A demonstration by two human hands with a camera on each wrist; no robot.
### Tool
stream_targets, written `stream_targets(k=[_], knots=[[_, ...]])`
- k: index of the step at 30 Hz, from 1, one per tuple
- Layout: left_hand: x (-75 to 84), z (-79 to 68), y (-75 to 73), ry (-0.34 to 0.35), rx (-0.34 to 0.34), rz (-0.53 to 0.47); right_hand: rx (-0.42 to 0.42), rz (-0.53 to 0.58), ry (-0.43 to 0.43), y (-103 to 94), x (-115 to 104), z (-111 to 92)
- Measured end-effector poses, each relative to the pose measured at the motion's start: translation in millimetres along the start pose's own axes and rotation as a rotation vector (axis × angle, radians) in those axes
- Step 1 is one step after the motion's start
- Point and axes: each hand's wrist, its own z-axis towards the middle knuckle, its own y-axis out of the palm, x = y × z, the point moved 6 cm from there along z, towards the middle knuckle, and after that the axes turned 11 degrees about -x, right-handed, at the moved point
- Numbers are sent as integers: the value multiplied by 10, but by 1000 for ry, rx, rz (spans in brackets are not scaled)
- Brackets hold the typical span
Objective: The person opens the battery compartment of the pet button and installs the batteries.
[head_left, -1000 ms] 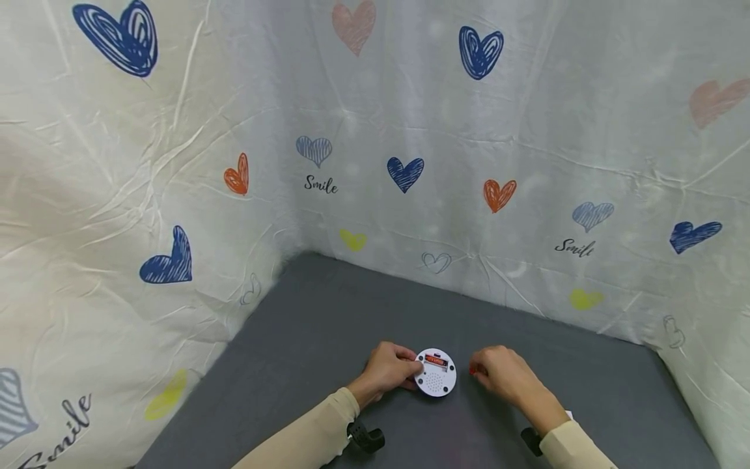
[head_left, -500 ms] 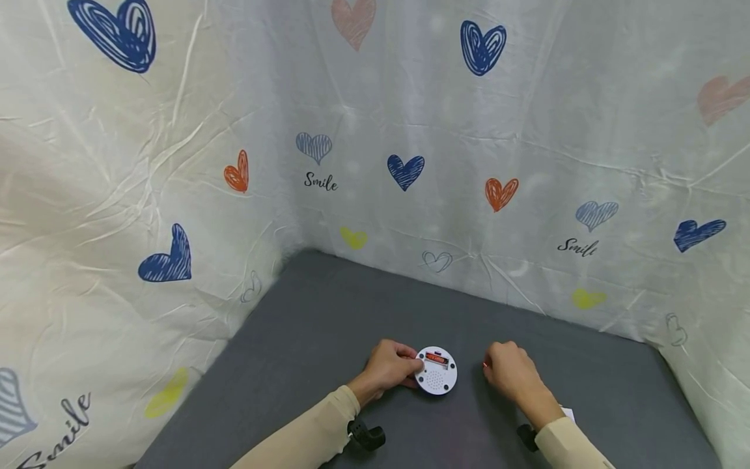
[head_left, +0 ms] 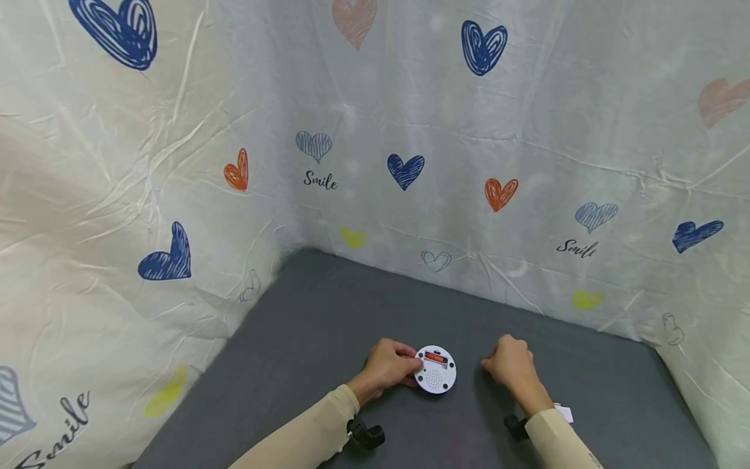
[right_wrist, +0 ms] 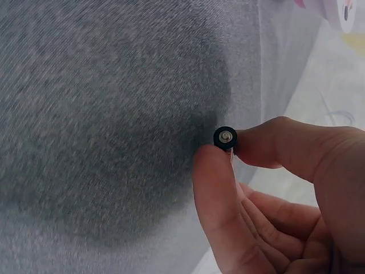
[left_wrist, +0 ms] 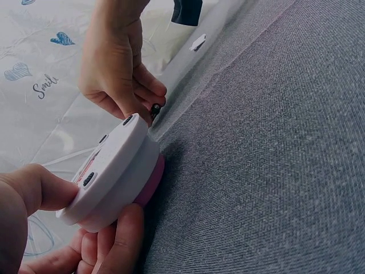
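Note:
My left hand (head_left: 387,366) grips the left edge of a round white device (head_left: 436,379), thumb on top and fingers beneath. The device's underside faces up, showing speaker holes, dark feet and an uncovered battery compartment with an orange-red battery (head_left: 435,357) in it. In the left wrist view, a pink band (left_wrist: 153,181) runs around its lower part, close over the cloth. To the right, apart from the device, my right hand (head_left: 511,365) pinches a small battery (right_wrist: 226,137) between thumb and index finger. The right wrist view shows its black end with the metal terminal; fingers hide most of its body.
Grey cloth (head_left: 351,306) covers the table. A small white piece (head_left: 564,412) lies beside the right wrist, partly behind the sleeve. A white curtain (head_left: 375,111) printed with hearts rises along the left and back edges. Dark bands (head_left: 366,434) sit on both wrists.
My right hand has moved a little right, away from the device, and turned at the wrist, so the battery's red side is now out of sight in the head view. The left hand stays put.

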Motion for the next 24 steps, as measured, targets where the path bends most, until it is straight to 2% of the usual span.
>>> stream_targets(k=[8, 13, 18, 21, 24], knots=[[-12, 2, 5, -3, 3, 2, -31, 27, 49, 81, 10, 33], [-8, 8, 3, -6, 11, 1, -20, -7, 24, 70, -18, 28], [-9, 3, 12, -8, 7, -7, -48, -48, 3, -11, -39, -12], [-16, 4, 13, -5, 6, -10, -67, -68, -57, -89, -59, -27], [-21, 10, 5, -3, 7, -13, -79, -103, -203, -158, -110, -34]])
